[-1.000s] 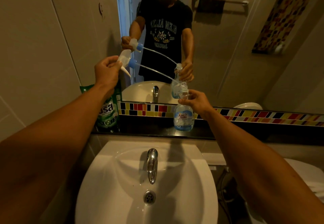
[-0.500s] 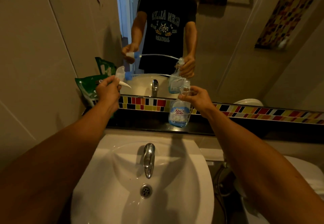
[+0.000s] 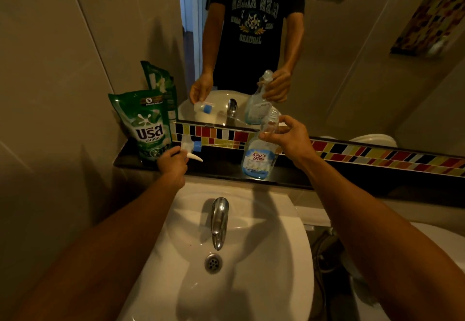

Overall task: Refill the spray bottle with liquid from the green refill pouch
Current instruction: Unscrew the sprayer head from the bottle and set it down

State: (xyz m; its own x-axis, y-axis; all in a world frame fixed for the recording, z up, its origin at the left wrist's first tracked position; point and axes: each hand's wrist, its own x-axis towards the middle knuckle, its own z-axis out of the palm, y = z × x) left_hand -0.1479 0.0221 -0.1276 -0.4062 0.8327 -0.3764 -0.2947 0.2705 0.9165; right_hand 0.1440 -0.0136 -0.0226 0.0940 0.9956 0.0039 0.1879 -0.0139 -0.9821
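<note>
A clear spray bottle (image 3: 259,159) with a blue "King's Stella" label stands on the dark ledge (image 3: 219,167) behind the sink, its neck uncapped. My right hand (image 3: 289,139) grips its neck. My left hand (image 3: 172,163) holds the white and blue spray head (image 3: 191,148) low over the ledge, left of the bottle; its tube runs thin toward the bottle. The green refill pouch (image 3: 148,129) stands upright at the ledge's left end, just behind my left hand.
A white sink (image 3: 264,283) with a chrome tap (image 3: 219,220) lies below the ledge. A mirror (image 3: 327,44) above a coloured tile strip (image 3: 377,154) reflects a person and the bottle. A white toilet (image 3: 427,270) is at the right. Tiled wall closes the left side.
My left hand has lowered the spray head from chest height down to the ledge beside the pouch, drawing the tube out of the bottle. My right hand stays on the bottle's neck.
</note>
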